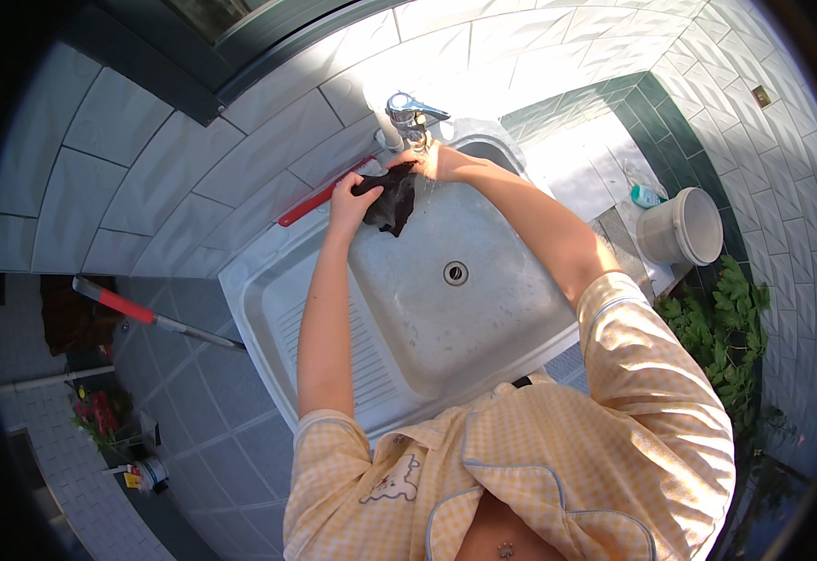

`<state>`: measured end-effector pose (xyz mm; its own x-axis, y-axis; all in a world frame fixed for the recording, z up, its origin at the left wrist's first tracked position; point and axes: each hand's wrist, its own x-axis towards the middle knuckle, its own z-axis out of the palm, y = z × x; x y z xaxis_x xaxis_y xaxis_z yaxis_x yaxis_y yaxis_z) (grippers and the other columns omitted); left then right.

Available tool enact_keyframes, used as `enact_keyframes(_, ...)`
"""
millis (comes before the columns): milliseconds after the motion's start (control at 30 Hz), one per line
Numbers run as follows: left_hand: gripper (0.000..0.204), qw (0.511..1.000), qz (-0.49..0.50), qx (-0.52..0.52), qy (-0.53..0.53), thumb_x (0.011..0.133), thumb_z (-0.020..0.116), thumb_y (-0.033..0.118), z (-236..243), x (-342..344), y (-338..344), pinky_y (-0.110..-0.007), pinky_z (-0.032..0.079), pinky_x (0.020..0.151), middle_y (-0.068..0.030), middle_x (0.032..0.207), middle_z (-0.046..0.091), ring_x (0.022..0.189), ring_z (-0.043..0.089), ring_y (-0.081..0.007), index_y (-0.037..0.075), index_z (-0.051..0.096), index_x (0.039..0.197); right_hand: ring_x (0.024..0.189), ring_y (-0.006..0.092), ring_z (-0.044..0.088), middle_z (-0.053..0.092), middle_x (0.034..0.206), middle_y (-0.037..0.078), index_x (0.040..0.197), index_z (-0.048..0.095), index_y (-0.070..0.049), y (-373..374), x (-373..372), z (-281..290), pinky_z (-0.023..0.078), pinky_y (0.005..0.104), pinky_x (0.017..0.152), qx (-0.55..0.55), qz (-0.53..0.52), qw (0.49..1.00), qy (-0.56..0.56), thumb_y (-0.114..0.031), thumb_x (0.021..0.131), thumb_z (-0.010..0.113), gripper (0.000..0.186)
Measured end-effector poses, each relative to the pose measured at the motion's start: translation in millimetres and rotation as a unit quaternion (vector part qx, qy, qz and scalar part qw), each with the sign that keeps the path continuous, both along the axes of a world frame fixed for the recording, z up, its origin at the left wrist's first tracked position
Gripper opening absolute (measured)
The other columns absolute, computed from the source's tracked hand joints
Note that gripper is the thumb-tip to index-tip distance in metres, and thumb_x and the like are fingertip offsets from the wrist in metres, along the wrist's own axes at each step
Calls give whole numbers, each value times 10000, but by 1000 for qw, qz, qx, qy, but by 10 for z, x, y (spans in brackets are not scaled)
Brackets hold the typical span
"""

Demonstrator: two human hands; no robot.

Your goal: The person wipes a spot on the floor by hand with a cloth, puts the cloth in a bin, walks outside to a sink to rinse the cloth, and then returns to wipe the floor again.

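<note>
Black cloth [394, 204], in left hand [347, 202], above sink [497, 257]

We can read no words, numbers or signs in this view. Any lettering on the small teal-and-white plastic bottle [646, 196], beside the round off-white plastic bucket [659, 234], is too small to make out.

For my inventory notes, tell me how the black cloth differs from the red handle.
The black cloth is crumpled and limp; the red handle is long and straight. The cloth hangs from the left hand; the handle lies along the wall. Both are near the tap.
</note>
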<state>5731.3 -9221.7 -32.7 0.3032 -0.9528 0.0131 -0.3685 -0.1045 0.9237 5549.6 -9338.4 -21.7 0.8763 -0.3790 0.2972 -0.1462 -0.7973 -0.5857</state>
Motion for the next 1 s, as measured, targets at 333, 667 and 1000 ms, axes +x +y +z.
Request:
enact_keyframes(333, 303, 959, -67, 17, -273, 693, 675, 260, -166, -412, -259, -386, 429, 753, -165, 863, 526, 849, 525, -329, 22, 574, 852, 790, 279, 572, 595, 838, 150, 911, 556, -38, 72, -180, 136, 439, 354, 692, 172, -217, 961, 4, -224, 743, 564, 251)
enact_keyframes(667, 322, 924, -204, 119, -300, 758, 606, 326, 91, -966, -666, -400, 447, 807, -79, 1026, 596, 970, 553, -264, 157, 560, 1028, 858, 295, 570, 610, 858, 135, 919, 580, -77, 25, -862, 606, 441, 363, 749, 33, -202, 979, 11, -168, 729, 548, 213)
enact_keyframes(1000, 377, 863, -64, 57, -498, 677, 690, 380, 149, -810, -616, -384, 438, 788, -115, 1011, 573, 846, 554, -263, 101, 623, 921, 777, 280, 592, 611, 803, 133, 885, 558, -60, -13, -1102, 661, 453, 347, 687, 74, -287, 955, 5, -161, 726, 580, 189)
